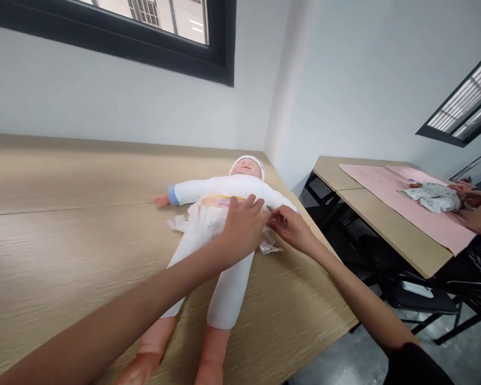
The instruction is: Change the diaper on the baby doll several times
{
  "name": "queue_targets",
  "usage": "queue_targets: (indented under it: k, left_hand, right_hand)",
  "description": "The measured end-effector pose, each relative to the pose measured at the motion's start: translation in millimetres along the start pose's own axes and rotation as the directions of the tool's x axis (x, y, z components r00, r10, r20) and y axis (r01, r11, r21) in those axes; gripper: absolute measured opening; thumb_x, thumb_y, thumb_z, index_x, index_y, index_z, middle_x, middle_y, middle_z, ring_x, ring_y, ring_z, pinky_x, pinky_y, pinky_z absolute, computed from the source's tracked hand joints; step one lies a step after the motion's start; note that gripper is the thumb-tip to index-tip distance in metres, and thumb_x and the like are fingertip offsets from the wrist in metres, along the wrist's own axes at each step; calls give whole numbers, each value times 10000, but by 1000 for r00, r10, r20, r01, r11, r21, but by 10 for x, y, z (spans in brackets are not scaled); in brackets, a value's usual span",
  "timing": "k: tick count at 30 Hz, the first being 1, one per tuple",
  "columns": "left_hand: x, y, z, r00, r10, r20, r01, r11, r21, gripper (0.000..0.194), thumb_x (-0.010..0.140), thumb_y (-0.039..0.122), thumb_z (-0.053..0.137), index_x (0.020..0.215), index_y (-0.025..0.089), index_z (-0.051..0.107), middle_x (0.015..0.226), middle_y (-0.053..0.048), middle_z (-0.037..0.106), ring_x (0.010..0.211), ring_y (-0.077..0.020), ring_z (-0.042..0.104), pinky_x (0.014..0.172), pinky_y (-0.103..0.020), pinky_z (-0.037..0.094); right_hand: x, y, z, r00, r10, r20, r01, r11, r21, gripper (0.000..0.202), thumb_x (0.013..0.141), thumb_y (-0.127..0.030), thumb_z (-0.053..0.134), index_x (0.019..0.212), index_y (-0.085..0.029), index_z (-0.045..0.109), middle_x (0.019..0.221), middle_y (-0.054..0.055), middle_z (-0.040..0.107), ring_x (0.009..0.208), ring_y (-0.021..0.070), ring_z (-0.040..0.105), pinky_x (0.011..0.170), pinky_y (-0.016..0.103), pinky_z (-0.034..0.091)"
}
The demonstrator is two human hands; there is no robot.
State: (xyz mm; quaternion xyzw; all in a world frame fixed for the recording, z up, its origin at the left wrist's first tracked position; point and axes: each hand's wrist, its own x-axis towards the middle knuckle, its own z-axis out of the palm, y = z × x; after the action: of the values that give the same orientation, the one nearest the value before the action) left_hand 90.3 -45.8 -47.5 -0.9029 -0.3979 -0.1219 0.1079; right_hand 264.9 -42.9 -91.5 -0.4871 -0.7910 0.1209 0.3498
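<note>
A baby doll [242, 184] in a white suit with blue cuffs and a white cap lies on its back on the wooden table [84, 251]. Around its hips is a white diaper [214, 222] with a coloured print along the top; its side wings stick out at both sides. My left hand [244, 224] rests on the front of the diaper, fingers stretched and apart. At the doll's hip, my right hand [292, 229] pinches the diaper's side edge between thumb and fingers. The pinched part is mostly hidden behind the fingertips.
On the right stands a second table [404, 243] with a pink mat [385, 190], where another person's hands [479, 200] are at a doll in patterned clothes [435, 197]. A black chair [428, 302] holding a white object is below. Walls and a dark-framed window [220, 67] border the back.
</note>
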Motion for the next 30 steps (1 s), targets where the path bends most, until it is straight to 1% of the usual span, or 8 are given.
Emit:
queue_targets:
  k: [3, 5, 8, 11, 13, 17, 24, 30]
  left_hand:
    - [-1, -38, 18, 999, -16, -31, 15, 999, -28, 147, 764, 210, 590, 898, 182, 642, 990, -98, 605, 1009, -299, 492, 797, -485, 376]
    - [-11, -43, 45, 999, -24, -47, 22, 999, -37, 126, 763, 177, 568, 868, 176, 637, 984, -98, 603, 1006, -298, 491, 807, -493, 367]
    - [-16, -31, 75, 998, -27, -53, 25, 999, -31, 115, 758, 154, 553, 840, 166, 633, 974, -105, 605, 999, -302, 487, 805, -494, 363]
    - [-13, -23, 79, 998, -23, -60, 22, 1000, -14, 121, 760, 188, 576, 863, 162, 634, 995, -112, 607, 1007, -306, 478, 820, -495, 358]
    - [-11, -22, 73, 998, -18, -60, 19, 1000, 1, 133, 764, 207, 584, 879, 161, 634, 1003, -110, 605, 1008, -304, 477, 826, -494, 356]
    - [-11, -32, 71, 998, -13, -58, 14, 1000, 8, 126, 770, 228, 589, 866, 154, 624, 974, -108, 599, 989, -299, 481, 794, -470, 365]
    - [-2, -60, 68, 998, 1, -59, -1, 1000, -7, 239, 794, 382, 609, 857, 151, 617, 949, -102, 601, 959, -292, 490, 785, -469, 363]
    - [-4, -48, 76, 997, -19, -79, 19, 1000, -1, 273, 789, 421, 620, 839, 153, 626, 955, -100, 607, 966, -292, 487, 805, -476, 353]
  right_hand:
    - [-46, -25, -112, 999, 20, 46, -26, 989, 143, 219, 795, -330, 659, 911, -205, 521, 776, -13, 510, 656, 119, 458, 612, 250, 387]
    - [-90, -42, -207, 986, -13, 166, -26, 973, 231, 263, 751, -361, 711, 849, -206, 523, 786, -14, 517, 674, 118, 461, 630, 249, 397]
    - [-136, -71, -275, 908, -124, 401, 16, 965, 262, 323, 644, -363, 799, 814, -207, 572, 831, -9, 557, 749, 134, 502, 678, 257, 429]
    - [-160, -82, -208, 841, -166, 514, 88, 981, 173, 278, 669, -246, 781, 905, -218, 636, 951, 12, 575, 881, 156, 539, 770, 278, 455]
    - [-170, -62, -131, 842, -175, 510, 137, 984, 111, 235, 715, -180, 727, 936, -215, 656, 977, 26, 571, 914, 161, 547, 798, 287, 460]
    - [-162, 23, -69, 889, -226, 398, 225, 973, 50, 142, 774, -147, 656, 899, -211, 679, 934, 37, 568, 882, 160, 558, 785, 299, 470]
    - [-119, 91, -262, 955, -276, 107, 267, 959, 95, 144, 840, -169, 589, 893, -244, 700, 916, 44, 565, 872, 158, 566, 753, 309, 494]
    - [-144, 38, -298, 961, -252, 117, 231, 959, 166, 83, 816, -218, 646, 816, -253, 721, 917, 45, 568, 876, 161, 568, 761, 313, 503]
